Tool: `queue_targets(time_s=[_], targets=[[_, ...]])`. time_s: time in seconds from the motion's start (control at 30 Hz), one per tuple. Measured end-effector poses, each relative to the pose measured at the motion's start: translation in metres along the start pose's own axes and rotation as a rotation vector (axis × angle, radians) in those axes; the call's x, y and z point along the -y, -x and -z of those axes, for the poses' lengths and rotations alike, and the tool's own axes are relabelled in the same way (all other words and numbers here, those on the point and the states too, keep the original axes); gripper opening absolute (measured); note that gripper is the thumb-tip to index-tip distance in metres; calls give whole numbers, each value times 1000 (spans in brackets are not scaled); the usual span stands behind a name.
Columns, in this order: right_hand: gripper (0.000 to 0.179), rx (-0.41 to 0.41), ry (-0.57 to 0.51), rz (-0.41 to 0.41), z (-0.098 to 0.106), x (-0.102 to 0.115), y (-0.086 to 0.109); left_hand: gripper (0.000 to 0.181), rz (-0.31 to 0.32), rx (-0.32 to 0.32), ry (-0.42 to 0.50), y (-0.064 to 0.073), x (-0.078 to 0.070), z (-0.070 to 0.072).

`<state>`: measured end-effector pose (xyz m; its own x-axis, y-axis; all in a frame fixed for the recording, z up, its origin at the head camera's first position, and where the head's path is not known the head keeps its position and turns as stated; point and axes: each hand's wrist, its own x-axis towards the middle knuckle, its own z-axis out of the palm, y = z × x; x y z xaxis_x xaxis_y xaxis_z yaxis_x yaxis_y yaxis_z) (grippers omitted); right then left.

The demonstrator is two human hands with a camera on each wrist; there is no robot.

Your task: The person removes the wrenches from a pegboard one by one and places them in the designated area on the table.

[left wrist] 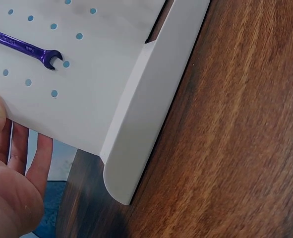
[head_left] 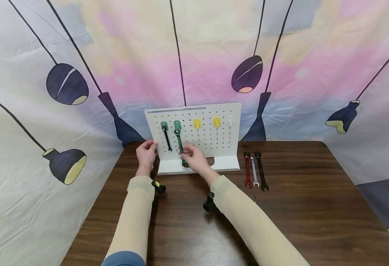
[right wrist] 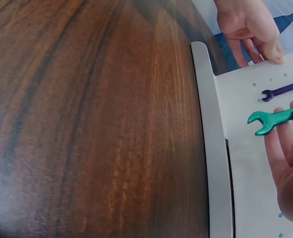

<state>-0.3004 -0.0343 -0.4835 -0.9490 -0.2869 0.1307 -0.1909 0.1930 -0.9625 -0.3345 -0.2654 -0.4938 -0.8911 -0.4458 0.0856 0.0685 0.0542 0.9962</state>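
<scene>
A white pegboard (head_left: 211, 140) stands on the table, tilted slightly back. My left hand (head_left: 145, 157) pinches its left edge, thumb in front and fingers behind, as the left wrist view shows. A green combination wrench (head_left: 179, 139) is held near its open end by my right hand (head_left: 195, 159), between thumb and fingers. The wrench's ring end overlaps the second green hook (head_left: 177, 124) in the head view. Left of it, a purple wrench (left wrist: 17, 43), dark in the head view, hangs from the first green hook (head_left: 164, 125), open end down.
Two yellow hooks (head_left: 197, 123) and a clear hook (head_left: 230, 121) sit further right on the board. Beside its base, a red wrench (head_left: 247, 170), a silver wrench (head_left: 254, 170) and a black wrench (head_left: 261, 170) lie on the wooden table (head_left: 297, 207). A printed curtain (head_left: 207, 74) hangs behind.
</scene>
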Motion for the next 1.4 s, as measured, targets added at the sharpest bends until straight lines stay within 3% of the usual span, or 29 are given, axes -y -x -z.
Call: queue_targets(time_s=[0.73,1.4], targets=[[36,10,-236,-9,-8,7,17,24,-1,5,4,-1,0,-1],[41,24,-277,-3,-9,16,25,25,14,9,9,2,-2,0]])
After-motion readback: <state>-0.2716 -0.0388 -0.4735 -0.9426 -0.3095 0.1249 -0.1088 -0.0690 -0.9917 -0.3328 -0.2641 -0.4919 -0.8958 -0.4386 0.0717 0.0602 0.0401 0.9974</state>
